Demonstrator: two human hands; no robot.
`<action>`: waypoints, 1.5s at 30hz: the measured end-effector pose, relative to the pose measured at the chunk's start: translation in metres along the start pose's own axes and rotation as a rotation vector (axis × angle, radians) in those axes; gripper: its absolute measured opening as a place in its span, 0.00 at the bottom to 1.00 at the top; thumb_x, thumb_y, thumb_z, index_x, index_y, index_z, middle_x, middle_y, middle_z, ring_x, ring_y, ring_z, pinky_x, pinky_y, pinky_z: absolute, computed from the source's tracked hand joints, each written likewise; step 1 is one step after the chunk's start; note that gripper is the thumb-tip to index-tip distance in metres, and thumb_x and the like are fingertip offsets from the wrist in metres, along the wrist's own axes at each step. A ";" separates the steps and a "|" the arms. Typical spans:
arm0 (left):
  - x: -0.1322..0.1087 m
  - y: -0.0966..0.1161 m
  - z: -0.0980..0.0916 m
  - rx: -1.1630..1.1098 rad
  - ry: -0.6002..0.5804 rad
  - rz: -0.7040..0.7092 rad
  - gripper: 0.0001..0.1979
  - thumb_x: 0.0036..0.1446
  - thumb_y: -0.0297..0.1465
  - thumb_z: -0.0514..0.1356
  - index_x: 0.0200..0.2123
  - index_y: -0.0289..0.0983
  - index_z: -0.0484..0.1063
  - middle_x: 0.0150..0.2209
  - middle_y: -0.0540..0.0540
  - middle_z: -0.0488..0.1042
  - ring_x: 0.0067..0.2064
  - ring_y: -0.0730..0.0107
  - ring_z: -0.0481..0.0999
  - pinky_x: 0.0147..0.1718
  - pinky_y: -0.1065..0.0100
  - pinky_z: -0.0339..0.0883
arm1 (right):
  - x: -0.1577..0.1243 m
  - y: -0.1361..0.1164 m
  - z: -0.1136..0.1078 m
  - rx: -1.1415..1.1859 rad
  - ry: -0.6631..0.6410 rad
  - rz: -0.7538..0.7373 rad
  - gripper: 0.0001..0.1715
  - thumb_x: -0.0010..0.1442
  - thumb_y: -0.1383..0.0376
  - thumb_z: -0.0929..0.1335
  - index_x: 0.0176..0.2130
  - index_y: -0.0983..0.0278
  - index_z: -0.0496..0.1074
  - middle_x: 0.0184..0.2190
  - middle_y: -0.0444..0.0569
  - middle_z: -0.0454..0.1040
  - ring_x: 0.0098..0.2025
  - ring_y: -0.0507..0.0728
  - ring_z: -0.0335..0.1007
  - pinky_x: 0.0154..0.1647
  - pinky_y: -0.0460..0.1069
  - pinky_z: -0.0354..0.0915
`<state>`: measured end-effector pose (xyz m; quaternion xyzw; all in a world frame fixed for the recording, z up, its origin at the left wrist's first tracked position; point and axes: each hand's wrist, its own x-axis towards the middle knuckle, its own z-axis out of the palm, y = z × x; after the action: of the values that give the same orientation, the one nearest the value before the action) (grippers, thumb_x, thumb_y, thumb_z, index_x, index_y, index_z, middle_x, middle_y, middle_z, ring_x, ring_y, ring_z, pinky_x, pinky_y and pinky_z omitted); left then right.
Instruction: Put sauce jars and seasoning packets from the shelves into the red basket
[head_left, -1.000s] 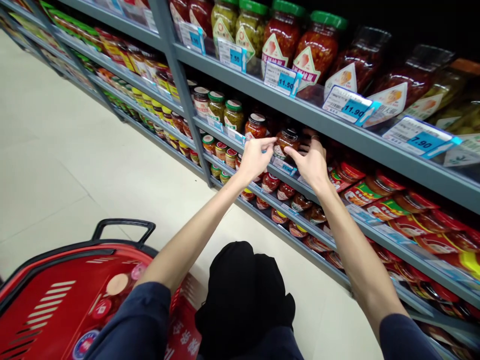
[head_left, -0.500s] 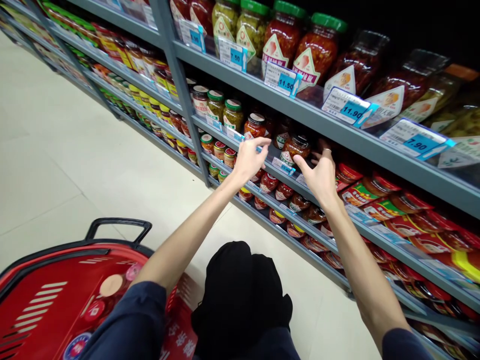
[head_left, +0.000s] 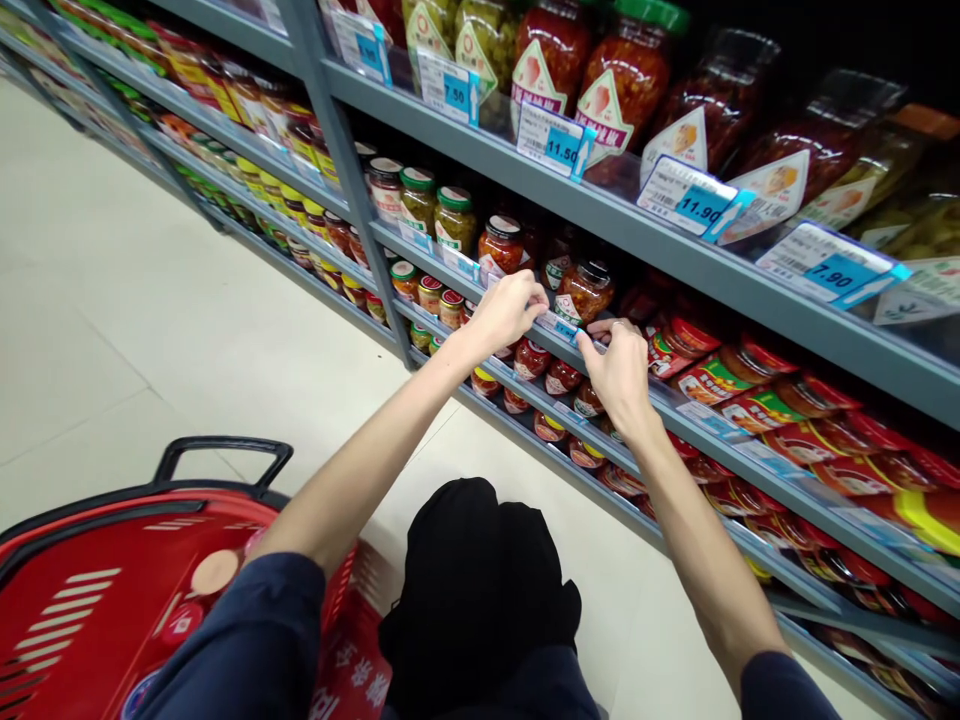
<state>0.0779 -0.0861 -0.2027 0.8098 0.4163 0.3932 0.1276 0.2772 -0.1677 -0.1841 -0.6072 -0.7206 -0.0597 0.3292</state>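
My left hand (head_left: 510, 308) is at the front edge of the middle shelf, its fingers curled by the left end of a blue-and-white price label (head_left: 556, 326). What the fingertips hold, if anything, is hidden. At the label's right end, my right hand (head_left: 616, 365) has its thumb in front of the clear shelf-edge strip and its bent fingers over the top. Just behind the label, between both hands, stands a dark-lidded jar of red-brown sauce (head_left: 583, 292). Another dark-lidded jar (head_left: 501, 245) stands behind my left hand.
The upper shelf edge (head_left: 622, 225) juts out above my hands. Red-lidded jars (head_left: 739, 372) stand to the right on the middle shelf. A red shopping basket (head_left: 67, 560) with a black handle (head_left: 225, 452) is at my lower left, holding several items. Pale tiled floor (head_left: 172, 330) lies left.
My right hand has drawn back from beside the sauce jar to the shelf edge, its fingers coming closer together. The left hand has curled its fingers at the edge. The view shifted slightly.
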 end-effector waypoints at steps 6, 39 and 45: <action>-0.001 0.004 0.000 -0.016 0.033 -0.029 0.08 0.61 0.31 0.63 0.42 0.36 0.80 0.42 0.41 0.77 0.45 0.56 0.76 0.51 0.57 0.69 | 0.002 -0.002 -0.003 0.062 0.008 0.052 0.09 0.63 0.60 0.69 0.38 0.63 0.76 0.38 0.54 0.80 0.38 0.62 0.76 0.46 0.58 0.72; -0.066 0.013 -0.029 -0.152 0.130 -0.083 0.14 0.65 0.33 0.59 0.51 0.38 0.77 0.49 0.42 0.75 0.42 0.63 0.77 0.48 0.60 0.72 | 0.002 -0.005 -0.002 0.014 0.008 -0.035 0.07 0.64 0.64 0.66 0.39 0.62 0.74 0.37 0.54 0.80 0.40 0.64 0.77 0.49 0.60 0.71; -0.257 0.000 -0.080 -0.160 -0.016 -0.455 0.16 0.65 0.39 0.54 0.51 0.46 0.77 0.49 0.44 0.76 0.35 0.64 0.78 0.37 0.62 0.74 | -0.061 -0.027 -0.007 0.100 0.069 -0.168 0.10 0.68 0.63 0.64 0.46 0.56 0.74 0.50 0.56 0.77 0.57 0.67 0.72 0.60 0.66 0.67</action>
<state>-0.0695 -0.2955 -0.2867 0.6856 0.5546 0.3794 0.2799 0.2578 -0.2287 -0.2037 -0.5250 -0.7595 -0.0720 0.3773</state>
